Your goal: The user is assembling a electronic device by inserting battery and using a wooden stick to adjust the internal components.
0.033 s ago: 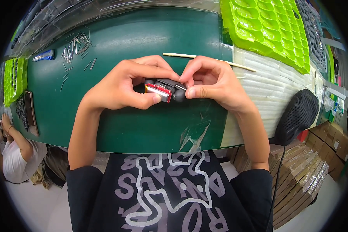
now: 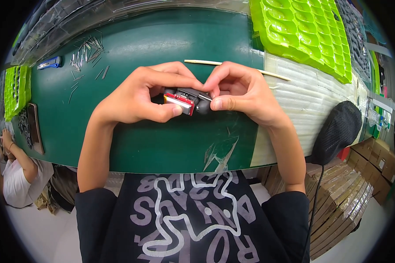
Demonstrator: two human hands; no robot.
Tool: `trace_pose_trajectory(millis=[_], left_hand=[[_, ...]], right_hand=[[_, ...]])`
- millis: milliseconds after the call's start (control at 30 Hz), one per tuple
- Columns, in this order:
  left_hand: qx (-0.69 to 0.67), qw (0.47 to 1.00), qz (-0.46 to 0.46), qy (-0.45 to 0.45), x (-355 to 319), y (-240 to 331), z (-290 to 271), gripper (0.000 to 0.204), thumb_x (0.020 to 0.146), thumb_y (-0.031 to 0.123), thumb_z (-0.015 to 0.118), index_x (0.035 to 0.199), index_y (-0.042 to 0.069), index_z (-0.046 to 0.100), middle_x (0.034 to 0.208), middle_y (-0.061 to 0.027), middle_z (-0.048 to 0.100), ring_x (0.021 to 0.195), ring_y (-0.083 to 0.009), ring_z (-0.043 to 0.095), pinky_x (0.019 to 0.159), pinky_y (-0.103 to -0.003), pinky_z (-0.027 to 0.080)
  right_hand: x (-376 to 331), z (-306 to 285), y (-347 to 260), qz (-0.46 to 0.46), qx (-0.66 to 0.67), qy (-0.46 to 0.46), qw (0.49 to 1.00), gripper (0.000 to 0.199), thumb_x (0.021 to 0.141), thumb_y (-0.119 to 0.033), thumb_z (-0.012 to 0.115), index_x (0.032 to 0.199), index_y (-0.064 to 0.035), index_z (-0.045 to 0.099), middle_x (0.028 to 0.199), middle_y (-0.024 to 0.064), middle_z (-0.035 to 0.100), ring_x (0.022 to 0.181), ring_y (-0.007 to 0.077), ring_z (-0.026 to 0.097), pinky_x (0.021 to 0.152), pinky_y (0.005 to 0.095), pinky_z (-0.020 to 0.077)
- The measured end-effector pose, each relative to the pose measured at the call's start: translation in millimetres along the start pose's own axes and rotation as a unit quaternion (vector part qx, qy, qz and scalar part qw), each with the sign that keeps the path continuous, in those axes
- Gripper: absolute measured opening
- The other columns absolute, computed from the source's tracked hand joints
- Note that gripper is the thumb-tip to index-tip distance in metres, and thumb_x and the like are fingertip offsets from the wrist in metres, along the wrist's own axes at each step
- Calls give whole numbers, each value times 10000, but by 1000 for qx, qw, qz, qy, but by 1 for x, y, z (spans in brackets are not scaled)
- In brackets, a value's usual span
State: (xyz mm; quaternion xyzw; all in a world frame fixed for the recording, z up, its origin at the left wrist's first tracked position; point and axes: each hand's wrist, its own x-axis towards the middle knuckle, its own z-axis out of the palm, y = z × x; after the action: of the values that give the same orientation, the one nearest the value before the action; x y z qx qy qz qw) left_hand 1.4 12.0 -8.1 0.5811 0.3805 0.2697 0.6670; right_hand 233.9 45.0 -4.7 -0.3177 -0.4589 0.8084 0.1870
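Above the green tabletop, my left hand (image 2: pixel 138 94) is closed round a small black device (image 2: pixel 193 95) with rounded, wheel-like parts. A red circuit board and a silver block (image 2: pixel 178 105) show on its near side, under my left thumb. My right hand (image 2: pixel 245 92) pinches at the device's right end, fingertips touching it beside a rounded black part (image 2: pixel 203 107). A thin, straight grey edge shows by the right fingertips; whether it is a separate pin I cannot tell. The fingers partly hide the device.
Thin metal pins (image 2: pixel 87 52) lie loose at the far left near a blue utility knife (image 2: pixel 49 63). Behind my right hand lies a wooden stick (image 2: pixel 274 76). Green moulded trays (image 2: pixel 303 35) stand far right, above white foam sheet (image 2: pixel 285 101). A black mesh-covered object (image 2: pixel 338 131) sits right.
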Motion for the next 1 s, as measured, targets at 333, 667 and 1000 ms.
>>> trace_pose_trajectory(millis=[333,667,1000], left_hand=[[66,996,28,47,-2,6,-9,505,664,197,590,1099,-60,615,1062,-139,572,999,-221,537,897,-311,413],[129,985,4,116,-5,5,-19,476,664,94,588,1118,-51,605,1059,-127,611,985,-191,560,896,-286,428],[111,986,13,123,-6,0,-24,473,647,96,598,1101,-32,625,1084,-132,608,986,-196,575,884,-293,453]], right_hand=[[9,-12,-3,-278,-388,185,859,259,721,-74,720,954,-56,610,933,36,565,752,154,519,691,274,427],[20,-11,15,-330,-618,237,673,104,764,-65,646,811,-66,553,884,61,531,826,252,483,740,350,384],[4,-13,9,-332,-498,249,762,88,737,17,655,768,-9,577,674,86,600,576,213,602,495,279,436]])
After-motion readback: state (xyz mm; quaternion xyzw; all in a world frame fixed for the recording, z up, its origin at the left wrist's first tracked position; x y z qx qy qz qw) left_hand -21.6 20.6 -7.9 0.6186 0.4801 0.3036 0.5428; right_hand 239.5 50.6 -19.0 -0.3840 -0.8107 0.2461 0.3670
